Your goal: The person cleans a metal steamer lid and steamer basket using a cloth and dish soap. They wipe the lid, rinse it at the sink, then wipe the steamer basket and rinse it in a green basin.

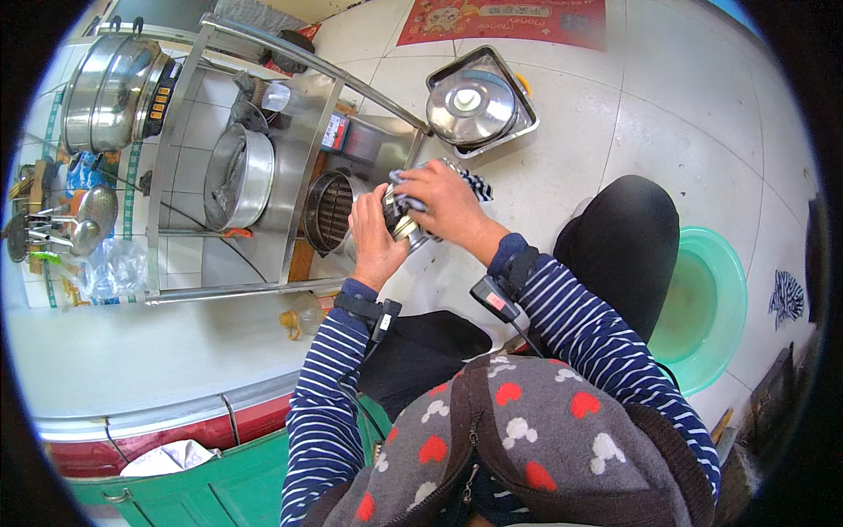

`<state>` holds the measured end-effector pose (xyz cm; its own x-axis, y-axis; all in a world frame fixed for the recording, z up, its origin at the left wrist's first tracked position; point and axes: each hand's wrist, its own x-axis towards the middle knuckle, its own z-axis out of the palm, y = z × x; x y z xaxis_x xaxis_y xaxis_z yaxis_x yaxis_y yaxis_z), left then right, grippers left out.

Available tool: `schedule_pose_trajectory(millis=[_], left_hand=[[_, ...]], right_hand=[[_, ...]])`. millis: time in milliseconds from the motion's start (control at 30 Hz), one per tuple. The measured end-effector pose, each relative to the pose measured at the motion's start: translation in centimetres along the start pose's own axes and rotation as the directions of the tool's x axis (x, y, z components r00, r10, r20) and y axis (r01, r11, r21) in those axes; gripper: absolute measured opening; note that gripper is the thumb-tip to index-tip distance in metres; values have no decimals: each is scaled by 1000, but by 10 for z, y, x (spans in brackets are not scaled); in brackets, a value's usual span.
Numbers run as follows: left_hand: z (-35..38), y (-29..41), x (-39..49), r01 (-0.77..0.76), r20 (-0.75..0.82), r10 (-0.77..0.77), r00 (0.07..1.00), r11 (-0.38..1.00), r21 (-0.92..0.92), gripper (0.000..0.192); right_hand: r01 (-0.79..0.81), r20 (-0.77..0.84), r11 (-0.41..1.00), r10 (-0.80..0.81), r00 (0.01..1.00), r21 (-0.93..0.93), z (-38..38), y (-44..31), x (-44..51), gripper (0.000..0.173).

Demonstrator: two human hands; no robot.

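Note:
My left hand (377,240) grips the side of a small metal item (406,229), perhaps a pot or a can, that the fingers largely hide. A striped black-and-white cloth (477,186) is bunched in my right hand (440,201), which presses it onto the top of that item. Just left of my hands, a round metal pot (327,211) with a slatted inside stands on the rack's lower shelf. Beyond my right hand, a shiny domed lid (471,109) lies on a rectangular metal tray (532,125) on the tiled floor.
A steel rack (309,171) stands at left, holding a large aluminium basin (253,178). A stacked steamer pot (108,92) and hanging ladles (85,227) are farther left. A green plastic basin (728,296) with cloudy water is by my right leg. An oil bottle (306,316) lies near the rack.

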<state>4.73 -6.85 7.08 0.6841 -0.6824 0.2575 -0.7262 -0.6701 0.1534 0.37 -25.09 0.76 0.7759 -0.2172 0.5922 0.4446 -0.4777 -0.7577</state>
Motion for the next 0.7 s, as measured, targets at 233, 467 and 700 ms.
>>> schedule_pose_trajectory(millis=[233, 467, 700], left_hand=[[-20, -7, -9, -1, 4, 1, 1000, 999, -40, 83], [-13, -9, -12, -35, -46, 32, 998, 996, -84, 81], [-36, -19, -24, 76, -79, -98, 992, 965, -251, 72]], right_hand=[[-330, -83, 937, 322, 943, -115, -10, 38, -14, 37], [-20, -28, 997, 22, 999, 71, 18, -19, -5, 42], [-624, -54, 776, 629, 775, 87, -7, 75, -33, 40]])
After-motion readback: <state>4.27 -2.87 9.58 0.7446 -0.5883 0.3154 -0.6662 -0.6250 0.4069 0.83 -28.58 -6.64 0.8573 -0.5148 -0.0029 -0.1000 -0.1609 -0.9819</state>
